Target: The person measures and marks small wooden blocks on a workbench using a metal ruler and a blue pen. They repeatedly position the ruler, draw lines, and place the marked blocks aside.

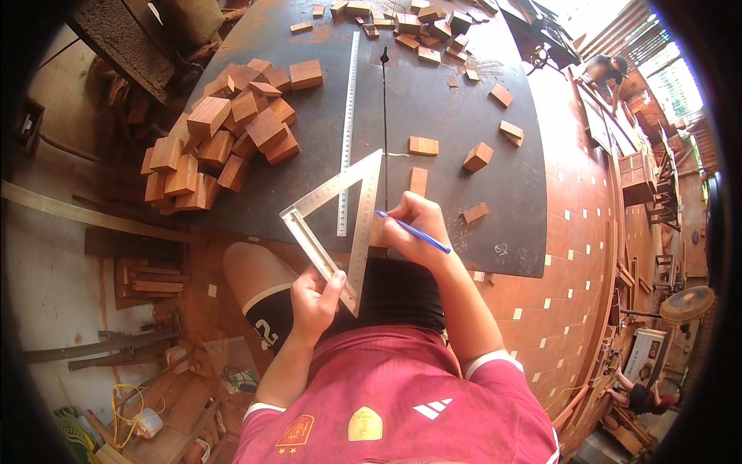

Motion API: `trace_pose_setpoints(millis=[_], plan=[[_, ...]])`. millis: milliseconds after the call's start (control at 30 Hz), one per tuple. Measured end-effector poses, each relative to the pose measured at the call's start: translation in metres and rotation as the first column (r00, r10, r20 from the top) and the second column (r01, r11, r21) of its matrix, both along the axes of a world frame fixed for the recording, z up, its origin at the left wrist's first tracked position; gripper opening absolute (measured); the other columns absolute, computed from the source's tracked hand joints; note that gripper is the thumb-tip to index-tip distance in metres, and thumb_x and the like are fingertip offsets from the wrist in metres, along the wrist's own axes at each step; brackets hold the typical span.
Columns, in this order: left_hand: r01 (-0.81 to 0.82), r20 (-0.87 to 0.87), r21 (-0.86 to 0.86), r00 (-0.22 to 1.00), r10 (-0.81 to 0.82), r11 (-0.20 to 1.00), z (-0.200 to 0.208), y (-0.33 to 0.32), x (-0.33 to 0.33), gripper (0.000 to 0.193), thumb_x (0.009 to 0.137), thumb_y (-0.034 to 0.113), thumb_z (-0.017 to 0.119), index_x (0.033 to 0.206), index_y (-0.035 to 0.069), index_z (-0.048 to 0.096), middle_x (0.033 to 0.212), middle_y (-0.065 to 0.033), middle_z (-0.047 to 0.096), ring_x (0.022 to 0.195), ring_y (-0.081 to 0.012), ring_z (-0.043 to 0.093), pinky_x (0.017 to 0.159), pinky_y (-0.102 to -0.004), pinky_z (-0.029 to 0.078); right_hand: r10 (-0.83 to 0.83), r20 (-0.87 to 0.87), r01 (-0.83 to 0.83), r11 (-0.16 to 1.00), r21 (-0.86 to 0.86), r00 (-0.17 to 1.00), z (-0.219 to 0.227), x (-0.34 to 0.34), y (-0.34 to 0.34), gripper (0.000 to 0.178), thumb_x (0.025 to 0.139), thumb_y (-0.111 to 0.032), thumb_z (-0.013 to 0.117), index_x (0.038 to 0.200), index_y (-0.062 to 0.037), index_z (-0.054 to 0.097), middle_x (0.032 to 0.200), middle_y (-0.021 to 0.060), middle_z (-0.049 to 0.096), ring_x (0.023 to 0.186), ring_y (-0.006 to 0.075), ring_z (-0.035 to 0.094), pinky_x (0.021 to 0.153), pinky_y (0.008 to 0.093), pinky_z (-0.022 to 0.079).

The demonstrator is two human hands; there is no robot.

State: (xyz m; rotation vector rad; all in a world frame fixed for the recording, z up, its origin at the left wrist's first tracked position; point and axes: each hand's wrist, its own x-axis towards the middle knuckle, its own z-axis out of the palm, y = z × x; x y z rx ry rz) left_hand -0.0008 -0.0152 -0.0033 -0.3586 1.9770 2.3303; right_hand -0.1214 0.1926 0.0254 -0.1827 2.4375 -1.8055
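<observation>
My left hand [315,301] grips the lower corner of a silver metal triangle square [334,185], thumb on its raised edge. The square is tilted over the near edge of the dark table, its tip pointing away from me. In my right hand [421,232] is a blue pen [425,238], its tip touching or very close to the square's right edge. A small wooden block [378,231] shows between the square and my right fingers; whether those fingers also hold it is unclear. Just beyond my right hand lies another wooden block [418,181].
A long steel ruler [350,116] lies lengthwise on the dark table [510,224]. Left of it is a heap of wooden blocks [267,127]; more blocks [417,27] are scattered at the far end. Several loose blocks [478,157] lie on the right. Two other people are off to the right.
</observation>
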Motion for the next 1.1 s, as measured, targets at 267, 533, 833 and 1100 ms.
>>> trace_pose_setpoints(millis=[267, 533, 833, 1100], plan=[[0.01, 0.032, -0.013, 0.999, -0.009, 1.0, 0.0029, 0.0002, 0.0009, 0.013, 0.102, 0.013, 0.069, 0.101, 0.0, 0.068, 0.073, 0.0024, 0.065, 0.057, -0.002, 0.052, 0.052, -0.0213, 0.039, 0.012, -0.016, -0.012, 0.999, 0.044, 1.0, 0.0015, -0.0013, -0.0011, 0.015, 0.084, -0.004, 0.071, 0.078, 0.0024, 0.059, 0.068, 0.0035, 0.063, 0.067, 0.0048, 0.056, 0.058, 0.0276, 0.048], [0.016, 0.01, -0.002, 1.0, -0.016, 1.0, 0.0017, 0.0001, 0.0018, 0.013, 0.102, 0.01, 0.068, 0.106, -0.002, 0.069, 0.088, -0.0002, 0.068, 0.077, -0.0046, 0.059, 0.07, -0.0229, 0.048, 0.016, -0.025, -0.015, 0.999, 0.052, 1.0, 0.0, -0.0015, -0.0017, 0.02, 0.084, -0.008, 0.075, 0.077, 0.0037, 0.06, 0.065, 0.0125, 0.068, 0.063, 0.0099, 0.065, 0.057, 0.0313, 0.053], [0.015, -0.001, 0.0, 1.0, -0.015, 1.0, -0.0024, 0.0, 0.0026, 0.014, 0.102, 0.009, 0.068, 0.109, -0.003, 0.068, 0.093, -0.0021, 0.069, 0.084, -0.0061, 0.061, 0.076, -0.0243, 0.051, 0.009, -0.066, -0.004, 0.997, 0.072, 0.998, 0.0003, -0.0011, -0.003, 0.022, 0.084, -0.01, 0.075, 0.077, 0.0036, 0.06, 0.065, 0.0137, 0.068, 0.062, 0.0115, 0.066, 0.057, 0.0321, 0.053], [0.007, 0.016, -0.047, 1.0, -0.006, 0.999, -0.0025, -0.0005, 0.003, 0.013, 0.101, 0.009, 0.068, 0.106, -0.004, 0.069, 0.091, -0.0024, 0.071, 0.081, -0.0059, 0.061, 0.074, -0.0246, 0.051, 0.015, -0.093, -0.008, 0.998, 0.068, 0.996, -0.0007, -0.001, -0.0017, 0.023, 0.085, -0.009, 0.076, 0.075, 0.003, 0.058, 0.064, 0.0127, 0.067, 0.062, 0.0097, 0.065, 0.056, 0.0312, 0.052]])
